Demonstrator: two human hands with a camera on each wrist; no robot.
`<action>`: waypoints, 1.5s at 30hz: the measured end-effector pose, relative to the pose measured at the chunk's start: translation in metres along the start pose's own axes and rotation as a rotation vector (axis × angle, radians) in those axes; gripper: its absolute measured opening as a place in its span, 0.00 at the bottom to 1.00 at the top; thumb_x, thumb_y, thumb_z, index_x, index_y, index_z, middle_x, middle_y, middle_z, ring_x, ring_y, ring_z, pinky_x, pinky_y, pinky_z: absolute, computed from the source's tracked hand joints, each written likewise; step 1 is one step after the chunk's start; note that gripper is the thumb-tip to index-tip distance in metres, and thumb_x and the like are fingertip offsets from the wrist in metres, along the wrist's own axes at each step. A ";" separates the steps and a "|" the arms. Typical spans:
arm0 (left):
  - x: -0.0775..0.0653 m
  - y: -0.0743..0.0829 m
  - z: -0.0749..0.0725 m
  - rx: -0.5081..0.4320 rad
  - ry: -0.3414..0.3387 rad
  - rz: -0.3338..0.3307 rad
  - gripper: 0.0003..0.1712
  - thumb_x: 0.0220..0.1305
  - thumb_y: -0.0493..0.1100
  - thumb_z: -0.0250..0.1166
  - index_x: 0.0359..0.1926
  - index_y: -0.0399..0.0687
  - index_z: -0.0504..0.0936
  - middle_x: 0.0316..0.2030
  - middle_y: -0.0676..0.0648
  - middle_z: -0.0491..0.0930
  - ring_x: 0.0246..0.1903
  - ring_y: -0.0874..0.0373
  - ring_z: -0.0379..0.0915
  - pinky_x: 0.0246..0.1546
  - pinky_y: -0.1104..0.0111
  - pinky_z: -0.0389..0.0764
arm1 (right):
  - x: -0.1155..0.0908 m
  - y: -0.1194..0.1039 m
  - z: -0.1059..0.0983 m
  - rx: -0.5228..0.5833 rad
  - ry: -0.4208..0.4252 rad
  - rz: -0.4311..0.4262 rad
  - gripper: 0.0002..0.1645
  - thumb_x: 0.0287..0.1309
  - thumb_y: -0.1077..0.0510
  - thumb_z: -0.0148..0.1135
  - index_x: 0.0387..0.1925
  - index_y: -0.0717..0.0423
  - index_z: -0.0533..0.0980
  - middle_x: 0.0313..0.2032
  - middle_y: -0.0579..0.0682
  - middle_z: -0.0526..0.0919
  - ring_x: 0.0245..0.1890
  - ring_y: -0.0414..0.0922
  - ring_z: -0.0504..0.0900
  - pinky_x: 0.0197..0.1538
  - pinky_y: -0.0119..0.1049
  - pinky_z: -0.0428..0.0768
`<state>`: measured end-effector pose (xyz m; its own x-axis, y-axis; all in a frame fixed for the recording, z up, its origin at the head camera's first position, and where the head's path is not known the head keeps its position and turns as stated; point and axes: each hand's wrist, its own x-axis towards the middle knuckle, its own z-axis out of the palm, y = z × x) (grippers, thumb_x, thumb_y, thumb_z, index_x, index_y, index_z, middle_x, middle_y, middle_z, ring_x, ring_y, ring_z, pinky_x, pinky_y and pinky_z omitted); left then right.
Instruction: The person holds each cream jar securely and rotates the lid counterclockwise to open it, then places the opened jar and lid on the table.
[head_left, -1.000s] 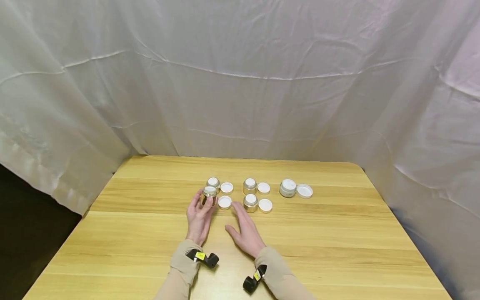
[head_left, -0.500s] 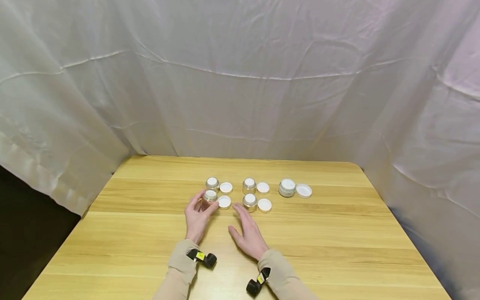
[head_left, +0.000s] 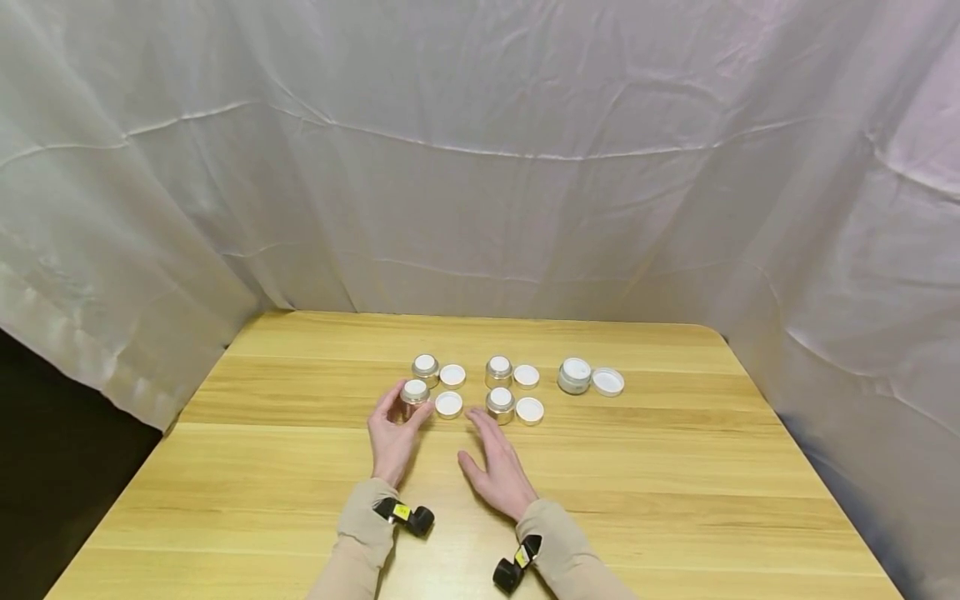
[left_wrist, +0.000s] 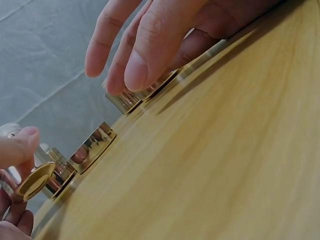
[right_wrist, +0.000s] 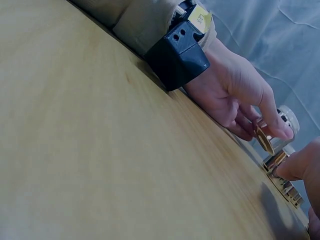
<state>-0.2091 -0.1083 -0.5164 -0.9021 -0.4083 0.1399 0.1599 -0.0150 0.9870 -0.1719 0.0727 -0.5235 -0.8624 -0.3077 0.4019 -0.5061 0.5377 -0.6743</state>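
Note:
My left hand (head_left: 392, 446) grips a small gold cosmetic jar (head_left: 415, 398) with a white top, thumb on one side and fingers on the other. In the left wrist view the gold bottom (left_wrist: 37, 183) of this jar is tilted, close over the table. Just right of it lies an upturned white lid (head_left: 448, 405) with a gold rim. My right hand (head_left: 498, 473) holds nothing; its fingers are extended, fingertips near another gold jar (head_left: 500, 405). The right wrist view shows the clear upper wall of the held jar (right_wrist: 288, 119) between thumb and fingers.
Behind the held jar stand another jar (head_left: 425, 370) and its lid (head_left: 452, 377). Farther right are a jar (head_left: 498, 372) with a lid (head_left: 527, 377), a front lid (head_left: 529, 411), and a wider silvery jar (head_left: 574, 377) beside its lid (head_left: 608, 382). A curtain (head_left: 480, 208) hangs behind the wooden table (head_left: 675, 483).
My left hand has lowered the jar toward the table and shifted it slightly left, still gripping it. The right hand has moved a little to the right.

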 end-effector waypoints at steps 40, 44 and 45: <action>-0.002 -0.001 0.001 0.223 -0.026 0.106 0.42 0.57 0.29 0.71 0.71 0.35 0.65 0.60 0.32 0.77 0.60 0.37 0.76 0.68 0.48 0.75 | 0.000 -0.001 -0.001 0.020 -0.010 0.016 0.36 0.61 0.61 0.65 0.70 0.62 0.65 0.70 0.64 0.69 0.71 0.60 0.68 0.74 0.59 0.69; -0.003 -0.001 0.001 0.221 -0.028 0.096 0.41 0.57 0.28 0.71 0.70 0.35 0.65 0.61 0.31 0.77 0.61 0.36 0.76 0.68 0.49 0.75 | 0.000 -0.001 -0.001 0.014 -0.013 0.018 0.36 0.62 0.61 0.64 0.70 0.62 0.66 0.70 0.63 0.69 0.71 0.59 0.68 0.74 0.58 0.69; -0.003 -0.001 0.001 0.219 -0.030 0.093 0.41 0.57 0.28 0.71 0.70 0.34 0.66 0.61 0.31 0.77 0.61 0.36 0.76 0.69 0.49 0.75 | 0.000 -0.001 -0.001 0.012 -0.012 0.018 0.36 0.62 0.61 0.64 0.70 0.62 0.66 0.70 0.63 0.69 0.71 0.59 0.68 0.74 0.58 0.69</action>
<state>-0.2074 -0.1063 -0.5179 -0.8993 -0.3716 0.2303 0.1553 0.2210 0.9628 -0.1718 0.0727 -0.5226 -0.8716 -0.3072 0.3819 -0.4901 0.5342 -0.6888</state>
